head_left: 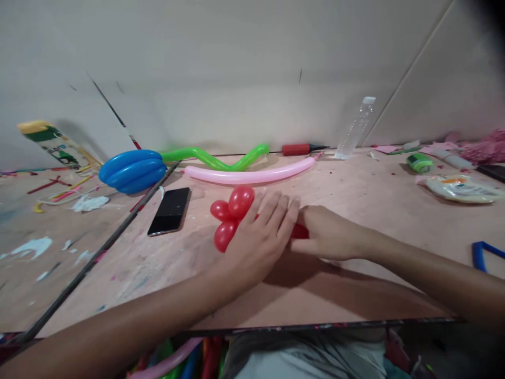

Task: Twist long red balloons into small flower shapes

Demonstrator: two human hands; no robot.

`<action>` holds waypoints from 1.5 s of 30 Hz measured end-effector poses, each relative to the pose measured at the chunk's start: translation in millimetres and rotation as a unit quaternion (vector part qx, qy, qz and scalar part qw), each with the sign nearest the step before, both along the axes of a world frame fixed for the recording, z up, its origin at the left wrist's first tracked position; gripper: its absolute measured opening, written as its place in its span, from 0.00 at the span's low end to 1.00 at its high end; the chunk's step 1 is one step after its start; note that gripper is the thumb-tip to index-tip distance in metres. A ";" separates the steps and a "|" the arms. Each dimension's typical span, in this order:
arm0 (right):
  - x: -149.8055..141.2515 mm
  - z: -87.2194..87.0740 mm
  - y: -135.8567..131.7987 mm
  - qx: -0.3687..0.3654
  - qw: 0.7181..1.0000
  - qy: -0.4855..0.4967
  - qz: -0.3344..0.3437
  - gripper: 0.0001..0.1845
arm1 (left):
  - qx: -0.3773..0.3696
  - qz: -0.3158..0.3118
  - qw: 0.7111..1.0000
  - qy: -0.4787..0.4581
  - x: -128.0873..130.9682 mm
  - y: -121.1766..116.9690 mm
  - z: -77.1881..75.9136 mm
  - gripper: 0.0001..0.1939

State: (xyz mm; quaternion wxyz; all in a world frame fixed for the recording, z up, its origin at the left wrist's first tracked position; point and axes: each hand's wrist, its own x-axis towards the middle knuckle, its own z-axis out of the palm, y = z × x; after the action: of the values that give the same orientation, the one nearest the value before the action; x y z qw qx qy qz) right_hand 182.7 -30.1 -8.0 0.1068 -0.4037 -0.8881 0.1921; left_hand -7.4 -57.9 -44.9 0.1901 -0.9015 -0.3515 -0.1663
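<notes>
Left hand: your left hand (262, 231) lay across the red twisted latex balloon (231, 216), fingers nearly straight and together, palm pressing down on it rather than curled around it.
Right hand: your right hand (325, 234) met the left from the other side, fingers loosely bent toward the red section showing between the two hands; whether they pinched it you could not tell from this view.
Balloon position: it rested on the pale pink counter (355, 195), near the middle, with three small round bubbles sticking out just left of your left hand and the rest hidden under your hands.
Handling: it looked very light, soft and springy, likely squeaky and a little slippery, and prone to bursting under nails or sharp twisting. The safest hold seemed to be at the narrow twists between bubbles, with finger pads.
Nearby: a black smartphone (169, 210) lay to the left, apart from the balloon.
Behind: a long pale pink balloon (252, 173), a wavy green balloon (213, 158) and a blue folded balloon (132, 169) lay farther back, with a red hand pump (302, 149) and a clear plastic bottle (355, 129) by the wall.
</notes>
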 end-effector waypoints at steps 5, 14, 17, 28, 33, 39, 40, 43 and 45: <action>-15.4 -3.8 -6.6 0.098 0.993 -0.059 0.007 0.15 | -0.086 0.091 0.990 0.070 -6.1 10.6 6.8 0.28; -21.0 -10.0 -9.0 0.114 0.982 -0.150 0.002 0.14 | -0.161 0.097 0.978 0.087 -6.9 16.9 7.1 0.10; -22.7 -13.1 -8.2 0.103 0.980 -0.172 0.001 0.15 | -0.172 0.098 0.976 0.093 -6.3 17.9 2.3 0.09; -16.1 -30.0 -1.7 0.108 0.977 -0.184 0.020 0.14 | -0.214 0.122 0.963 0.106 -3.1 12.6 3.7 0.08; -16.1 -37.7 0.8 0.098 0.983 -0.150 0.033 0.15 | -0.210 0.128 0.962 0.114 -3.7 12.2 3.2 0.08; -13.3 -26.2 -2.7 0.118 0.988 -0.102 0.013 0.16 | -0.198 0.141 0.962 0.124 -9.6 18.7 16.1 0.07; -11.7 -23.6 -2.2 0.127 0.987 -0.096 0.002 0.17 | -0.194 0.147 0.962 0.124 -12.0 20.3 19.1 0.06; -7.6 -18.5 0.8 0.135 0.985 -0.103 -0.036 0.17 | -0.185 0.164 0.961 0.121 -19.7 25.1 22.4 0.06; -7.2 -17.2 1.8 0.124 0.985 -0.111 -0.042 0.15 | -0.185 0.163 0.963 0.112 -23.0 27.5 18.8 0.09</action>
State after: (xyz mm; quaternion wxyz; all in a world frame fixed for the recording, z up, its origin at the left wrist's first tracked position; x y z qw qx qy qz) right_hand 175.5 -28.3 -25.2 0.0648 -0.4434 -0.8935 0.0298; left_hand -30.4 -30.5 -26.1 0.0824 -0.8645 -0.4945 0.0365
